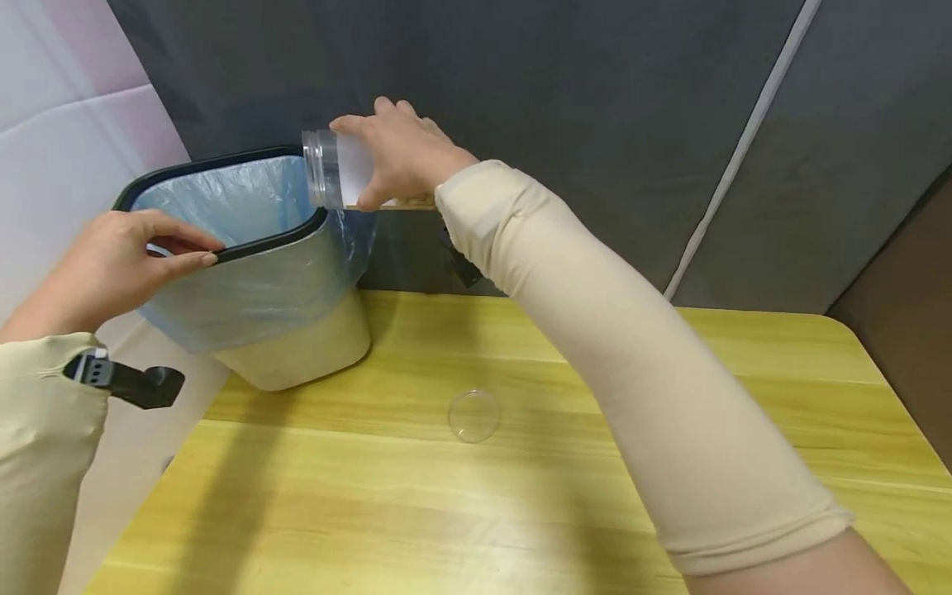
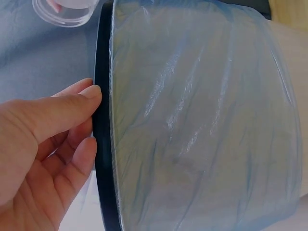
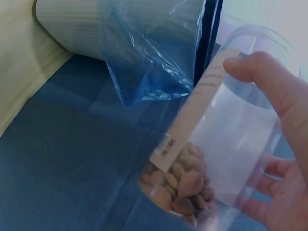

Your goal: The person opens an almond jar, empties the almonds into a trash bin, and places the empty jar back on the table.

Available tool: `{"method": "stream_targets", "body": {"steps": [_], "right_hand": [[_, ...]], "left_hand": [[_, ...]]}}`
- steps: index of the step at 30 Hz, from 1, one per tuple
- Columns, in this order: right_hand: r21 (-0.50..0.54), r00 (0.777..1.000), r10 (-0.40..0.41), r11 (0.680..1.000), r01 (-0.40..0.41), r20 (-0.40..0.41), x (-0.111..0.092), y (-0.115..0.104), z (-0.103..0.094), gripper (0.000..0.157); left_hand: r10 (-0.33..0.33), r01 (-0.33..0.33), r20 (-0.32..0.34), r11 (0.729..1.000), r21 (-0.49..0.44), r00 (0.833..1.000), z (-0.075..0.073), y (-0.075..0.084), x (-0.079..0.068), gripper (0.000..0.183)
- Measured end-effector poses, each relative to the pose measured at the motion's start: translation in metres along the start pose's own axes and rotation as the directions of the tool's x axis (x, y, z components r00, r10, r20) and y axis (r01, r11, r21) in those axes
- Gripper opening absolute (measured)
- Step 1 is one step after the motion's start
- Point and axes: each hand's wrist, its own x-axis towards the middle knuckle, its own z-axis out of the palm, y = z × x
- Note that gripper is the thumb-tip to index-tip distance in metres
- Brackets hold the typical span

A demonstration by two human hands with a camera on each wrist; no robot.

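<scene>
My right hand (image 1: 409,153) grips a clear jar (image 3: 240,130) with a pale label. The jar lies almost on its side, its uncapped mouth over the right rim of a trash can (image 1: 297,351). Brown nut-like pieces (image 3: 185,185) sit in the jar's bottom end, as the right wrist view shows. My left hand (image 1: 122,264) pinches the can's black rim (image 2: 102,125) at the near left, thumb and fingertips right at it. A blue translucent bag (image 2: 192,115) lines the can and hangs over its outside.
A clear round lid (image 1: 474,416) lies on the wooden table (image 1: 357,496), right of the can. Behind the table hangs a dark grey curtain (image 1: 580,124). A white and pink cloth (image 1: 74,99) is at the left. The can stands at the table's back left corner.
</scene>
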Motion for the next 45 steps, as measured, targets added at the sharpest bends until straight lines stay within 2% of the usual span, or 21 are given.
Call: {"method": "stream_targets", "body": {"steps": [6,15,24,38,45], "right_hand": [[-0.04,0.997,0.041,0.998,-0.043,-0.065,0.001,-0.005,0.001,0.085],[-0.123,0.985,0.075,0.988,-0.094,-0.156,0.009,-0.018,0.01,0.087],[-0.205,0.972,0.066,0.972,-0.114,-0.226,0.015,-0.032,0.021,0.089],[-0.238,0.976,0.055,0.965,-0.106,-0.212,0.019,-0.04,0.029,0.084],[-0.273,0.972,0.043,0.956,-0.106,-0.229,0.019,-0.041,0.03,0.081]], "left_hand": [[-0.004,0.004,0.01,1.0,-0.018,1.0,0.001,0.006,0.002,0.017],[-0.009,0.009,-0.001,1.0,-0.028,1.0,0.002,0.005,0.0,0.016],[0.009,-0.01,-0.016,1.0,-0.016,1.0,0.003,0.002,-0.001,0.015],[0.006,-0.007,-0.033,0.999,-0.053,0.999,0.002,0.0,-0.005,0.015],[0.009,-0.01,-0.031,1.0,-0.026,0.999,0.004,0.001,-0.005,0.015]]}}
